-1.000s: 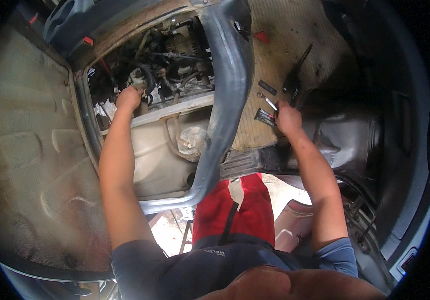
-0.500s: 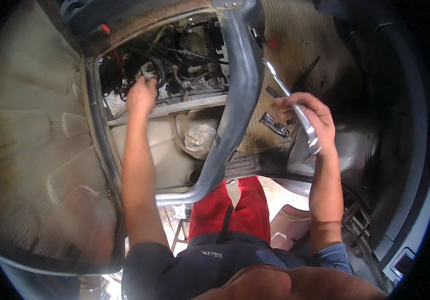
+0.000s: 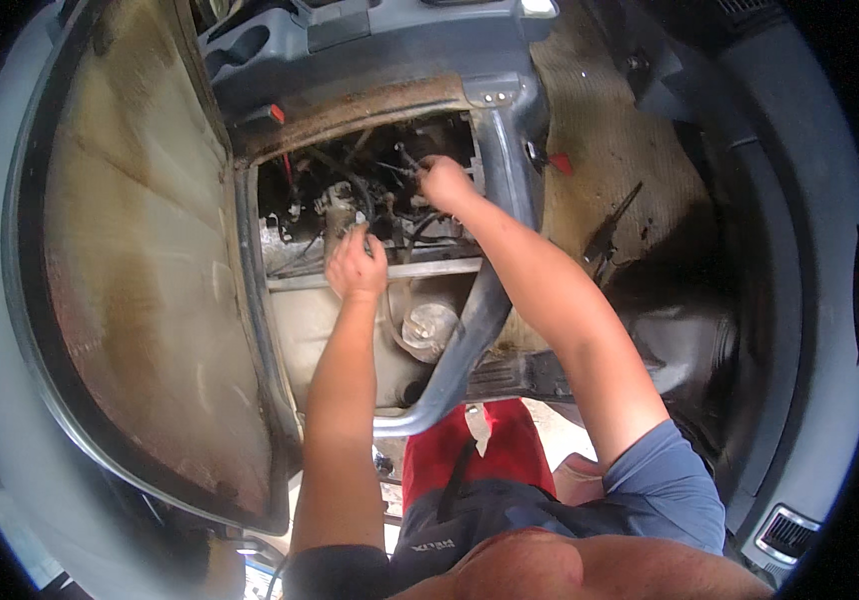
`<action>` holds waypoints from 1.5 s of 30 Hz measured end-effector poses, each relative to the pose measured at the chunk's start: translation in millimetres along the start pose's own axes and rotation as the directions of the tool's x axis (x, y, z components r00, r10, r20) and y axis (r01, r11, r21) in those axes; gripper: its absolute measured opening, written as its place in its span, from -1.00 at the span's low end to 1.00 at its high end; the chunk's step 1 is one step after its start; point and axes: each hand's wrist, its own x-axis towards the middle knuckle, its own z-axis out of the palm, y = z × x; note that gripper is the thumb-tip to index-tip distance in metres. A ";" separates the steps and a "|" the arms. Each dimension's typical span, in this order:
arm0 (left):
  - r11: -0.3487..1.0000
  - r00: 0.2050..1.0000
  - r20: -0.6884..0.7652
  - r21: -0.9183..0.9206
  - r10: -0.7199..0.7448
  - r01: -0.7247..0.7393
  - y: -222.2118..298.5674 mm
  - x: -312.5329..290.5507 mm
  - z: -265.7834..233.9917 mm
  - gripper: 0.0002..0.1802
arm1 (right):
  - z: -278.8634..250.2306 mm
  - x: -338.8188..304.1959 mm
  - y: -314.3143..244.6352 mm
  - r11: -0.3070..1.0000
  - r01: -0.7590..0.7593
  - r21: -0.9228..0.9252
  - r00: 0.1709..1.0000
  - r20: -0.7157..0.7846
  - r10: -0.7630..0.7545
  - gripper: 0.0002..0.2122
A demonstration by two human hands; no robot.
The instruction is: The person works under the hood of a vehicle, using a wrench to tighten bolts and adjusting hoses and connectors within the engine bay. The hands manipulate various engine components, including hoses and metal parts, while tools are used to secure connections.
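My right hand [image 3: 445, 187] reaches into the engine opening in the vehicle floor, closed around a silver wrench [image 3: 406, 156] whose end sticks out past the fingers. The rest of that wrench is hidden by the hand. My left hand [image 3: 356, 268] is at the opening's near side, against a dull cylindrical engine part [image 3: 340, 225]. Its thumb stands apart from the fingers, and nothing shows held in it. Dark hoses and metal parts of the engine [image 3: 390, 190] lie between and beyond both hands.
A raised panel with a stained tan underside [image 3: 150, 250] stands at the left. A grey bar [image 3: 430, 268] crosses the near side, with a whitish round cap [image 3: 430, 328] below it. Grey trim [image 3: 498, 290] edges the right side. A dark slender object [image 3: 610, 235] lies on the ribbed mat [image 3: 590, 110].
My right hand has moved left with the wrench, from above the mat into the engine opening. My left hand has drawn back toward me, and the view has shifted.
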 end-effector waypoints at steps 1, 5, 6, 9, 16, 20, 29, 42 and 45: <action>0.999 1.000 -0.016 -0.029 0.015 -0.016 0.1 -1.1 0.4 -0.67 | 0.2 19.2 2.6 0.996 -0.081 -0.043 0.997 0.009 0.081 -0.63; 0.995 0.992 -0.093 -0.041 0.085 -0.089 -0.4 1.6 2.9 -0.70 | 13.2 78.0 12.1 0.990 -0.010 -0.144 0.994 -0.105 -0.005 -0.65; 0.993 0.988 -0.111 -0.032 0.108 -0.112 -4.2 -2.3 4.5 -0.71 | 19.3 84.0 11.4 0.988 -0.074 -0.138 0.995 -0.077 0.064 -0.68; 0.985 0.982 -0.113 -0.065 0.149 -0.157 7.4 0.5 8.2 -0.71 | 22.9 120.7 43.8 0.936 -0.025 -0.352 0.996 0.068 0.053 -0.72; 0.983 0.979 -0.127 -0.076 0.157 -0.167 -5.1 -0.8 8.6 -0.74 | 23.3 110.2 26.8 0.861 0.046 -0.506 0.999 0.011 -0.047 -0.75; 0.984 0.976 -0.152 -0.065 0.156 -0.168 -7.2 -0.1 9.8 -0.73 | 7.6 85.9 3.5 0.849 0.016 -0.529 0.998 -0.048 -0.049 -0.81; 0.975 0.961 -0.185 -0.044 0.205 -0.217 -8.4 -3.0 13.9 -0.76 | 8.0 95.6 6.9 0.764 -0.031 -0.644 0.999 -0.049 0.000 -0.76; 0.972 0.957 0.190 0.050 0.218 -0.231 -9.4 -10.3 -4.9 -0.48 | 20.6 120.5 65.0 0.449 0.200 -0.871 0.896 -0.023 -0.443 -0.80; 0.969 0.960 0.128 -0.052 0.247 -0.243 -15.0 -11.4 -7.4 -0.51 | 27.9 136.6 69.1 0.439 0.203 -0.875 0.853 -0.062 -0.518 -0.82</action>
